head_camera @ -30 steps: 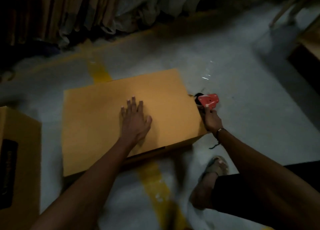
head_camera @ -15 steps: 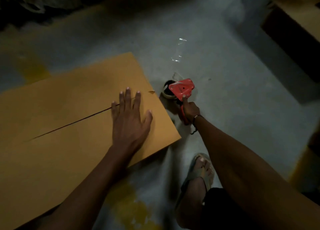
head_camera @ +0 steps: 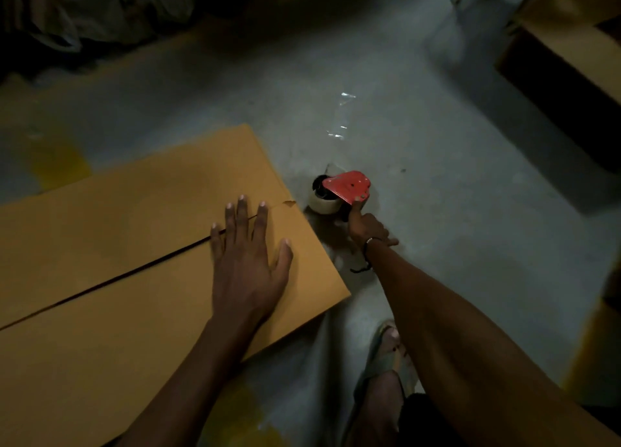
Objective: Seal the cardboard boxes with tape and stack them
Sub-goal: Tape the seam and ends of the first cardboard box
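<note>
A tan cardboard box (head_camera: 111, 231) lies on the floor at the left, its two top flaps closed with a dark seam running between them. My left hand (head_camera: 248, 261) presses flat on the flaps near the seam's right end, fingers spread. A red tape dispenser (head_camera: 346, 188) with a roll of clear tape sits just off the box's right corner. My right hand (head_camera: 364, 226) grips its handle, thumb up against the red body.
Another cardboard box (head_camera: 571, 33) stands at the far right. Plastic-wrapped bundles (head_camera: 111, 6) line the back wall. A scrap of clear tape (head_camera: 341, 117) lies on the grey floor with yellow painted patches. My sandalled foot (head_camera: 386, 349) is below the right arm.
The view has tilted down and right, so the box sits further left in frame. Both hands hold about the same places on the box and dispenser.
</note>
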